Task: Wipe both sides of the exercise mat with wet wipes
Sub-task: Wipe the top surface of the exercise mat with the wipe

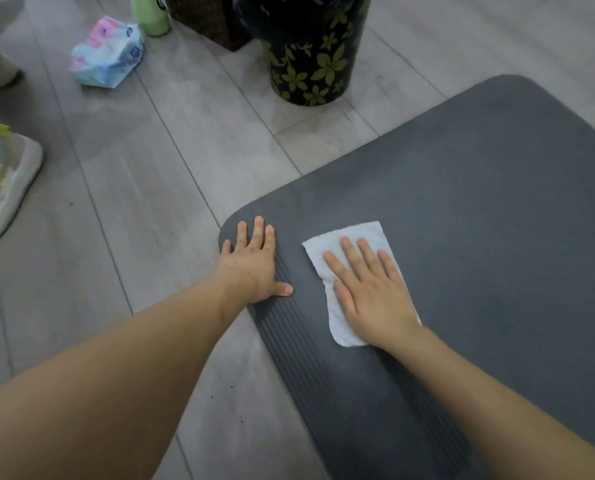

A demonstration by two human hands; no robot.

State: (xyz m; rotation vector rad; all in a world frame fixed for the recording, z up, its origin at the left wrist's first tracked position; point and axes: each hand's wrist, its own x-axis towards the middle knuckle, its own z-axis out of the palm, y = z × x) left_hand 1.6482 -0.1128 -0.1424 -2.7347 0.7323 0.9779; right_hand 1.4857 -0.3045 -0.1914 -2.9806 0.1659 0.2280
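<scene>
Grey plank floor here, dark mat spread on it. Our right hand presses a white wipe flat, left hand fingers straight on the mat's corner. Wipes pack print's unreadable.

A black round bin patterned with olive-green flowers stood on the grey wood-plank floor. Just beside it on the left sat a dark brown woven basket, and touching that a pale green bottle. At the left edge lay a worn white and grey sneaker.
</scene>
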